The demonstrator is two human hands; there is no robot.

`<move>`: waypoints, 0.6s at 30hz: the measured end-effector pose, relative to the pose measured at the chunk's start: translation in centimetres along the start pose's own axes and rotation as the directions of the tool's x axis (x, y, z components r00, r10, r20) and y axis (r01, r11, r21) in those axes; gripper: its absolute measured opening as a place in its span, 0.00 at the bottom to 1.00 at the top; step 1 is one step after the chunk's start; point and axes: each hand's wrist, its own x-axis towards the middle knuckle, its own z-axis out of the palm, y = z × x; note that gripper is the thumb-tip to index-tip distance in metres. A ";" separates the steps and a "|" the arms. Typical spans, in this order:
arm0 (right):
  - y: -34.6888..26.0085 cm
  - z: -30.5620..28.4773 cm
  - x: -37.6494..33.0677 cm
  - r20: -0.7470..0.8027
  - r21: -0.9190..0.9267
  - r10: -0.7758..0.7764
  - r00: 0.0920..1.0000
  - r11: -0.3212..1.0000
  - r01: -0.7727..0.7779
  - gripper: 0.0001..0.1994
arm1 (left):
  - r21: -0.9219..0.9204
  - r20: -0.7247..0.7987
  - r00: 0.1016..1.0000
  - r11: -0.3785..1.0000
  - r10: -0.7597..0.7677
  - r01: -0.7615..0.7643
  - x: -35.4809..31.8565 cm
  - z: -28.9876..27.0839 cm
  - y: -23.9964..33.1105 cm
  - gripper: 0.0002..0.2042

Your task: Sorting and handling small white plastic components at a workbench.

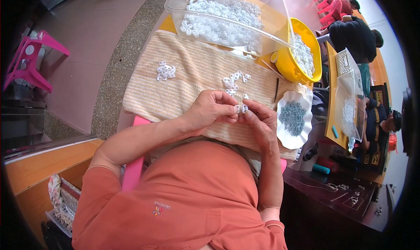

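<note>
My left hand (212, 111) pinches a small white plastic piece (237, 109) between thumb and fingertips. Close against it, my right hand (262, 121) grips another small white piece (244, 108) with holes in it. Whether the two pieces touch is too small to make out. Just beyond my fingers, a loose scatter of white pieces (230, 80) lies on the striped towel (192, 66). Further left on the towel sits a compact pile of white pieces (165, 71). Right of my right hand, a white scalloped dish (284, 140) holds many small grey-blue parts (292, 118).
A clear plastic bin (175, 7) full of white pieces stands at the far side, beside a yellow basket (317, 42) of similar pieces. A dark thin stick (276, 90) lies near the dish. Pink stool (33, 62) at left; other people (354, 38) sit at tables on the right.
</note>
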 end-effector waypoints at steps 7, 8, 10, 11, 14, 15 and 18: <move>0.2 -0.1 0.0 0.005 0.009 0.019 1.000 1.000 -0.019 0.16 | 0.015 0.002 1.000 1.000 0.013 -0.013 0.0 0.0 0.0 0.07; 0.3 -0.2 -0.1 0.005 0.009 0.018 1.000 1.000 -0.018 0.16 | 0.015 0.002 1.000 1.000 0.013 -0.013 0.0 0.0 -0.1 0.07; 0.4 -0.2 -0.1 0.011 -0.009 -0.008 1.000 1.000 0.008 0.16 | 0.012 0.002 1.000 1.000 0.009 -0.009 0.0 0.0 -0.1 0.08; 0.5 -0.2 -0.1 0.011 -0.008 -0.007 1.000 1.000 0.008 0.16 | 0.012 0.002 1.000 1.000 0.008 -0.009 0.0 0.0 -0.1 0.08; 0.5 -0.2 0.0 0.027 0.032 -0.016 1.000 0.999 0.015 0.16 | 0.020 0.005 1.000 1.000 0.009 -0.009 0.0 0.0 -0.1 0.08; 0.6 -0.3 -0.1 0.029 0.015 -0.015 0.999 1.000 0.014 0.15 | 0.019 0.007 1.000 1.000 0.010 -0.010 0.0 0.0 -0.1 0.08; 0.9 -0.4 0.0 0.029 0.006 -0.017 0.999 1.000 0.017 0.15 | 0.019 0.011 1.000 1.000 0.012 -0.012 0.0 0.0 0.0 0.08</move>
